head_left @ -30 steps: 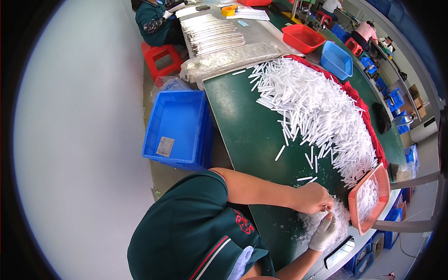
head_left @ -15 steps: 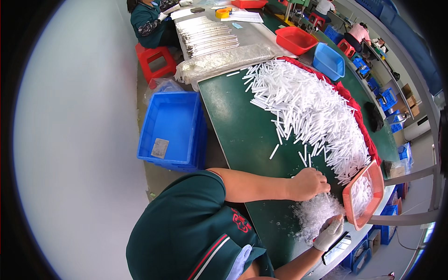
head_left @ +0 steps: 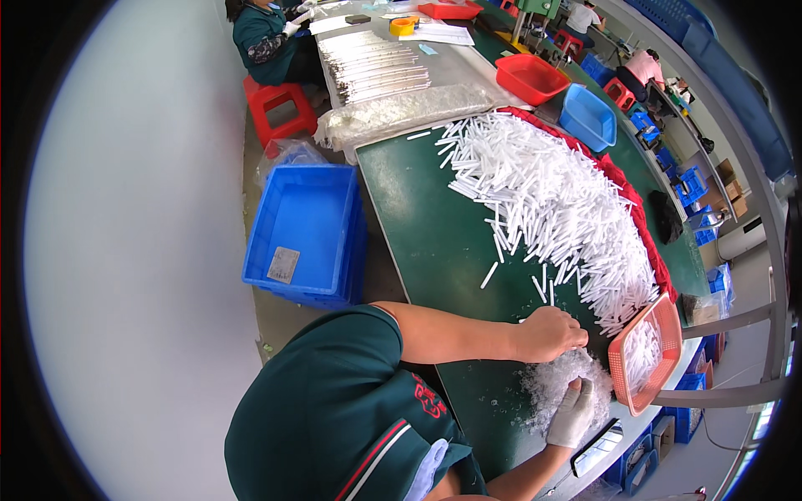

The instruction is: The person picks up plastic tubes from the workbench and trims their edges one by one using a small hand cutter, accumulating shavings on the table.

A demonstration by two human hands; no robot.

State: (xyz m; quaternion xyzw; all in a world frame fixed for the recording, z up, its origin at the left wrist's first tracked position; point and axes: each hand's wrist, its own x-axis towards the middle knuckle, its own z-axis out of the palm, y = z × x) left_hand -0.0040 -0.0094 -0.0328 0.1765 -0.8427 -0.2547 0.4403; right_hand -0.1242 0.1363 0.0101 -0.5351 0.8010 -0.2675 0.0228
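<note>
My bare left hand [head_left: 549, 335] is pinched closed at the near edge of the table, its fingertips on a short white tube that is mostly hidden. Just below it lies a loose heap of small clear plastic pieces [head_left: 547, 389]. My right hand [head_left: 571, 415], in a white glove with bare fingertips, reaches into this heap from the near side. Its thumb and fingers are drawn together; what they hold, if anything, is too small to make out. A large pile of white tubes [head_left: 551, 188] spreads beyond my hands. To their right, a pink basket [head_left: 618, 367] holds more white tubes.
A dark phone [head_left: 596, 448] lies beside my right wrist. Red cloth [head_left: 639, 213] borders the tube pile. Stacked blue crates [head_left: 313, 200] stand left of the green table [head_left: 409, 217]. Farther off are a red tub [head_left: 530, 78], a light blue tub [head_left: 588, 117] and a seated co-worker [head_left: 271, 42].
My right hand has moved left, away from the pink basket, to the clear pieces and close to my left hand. The left hand has barely shifted and stays pinched.
</note>
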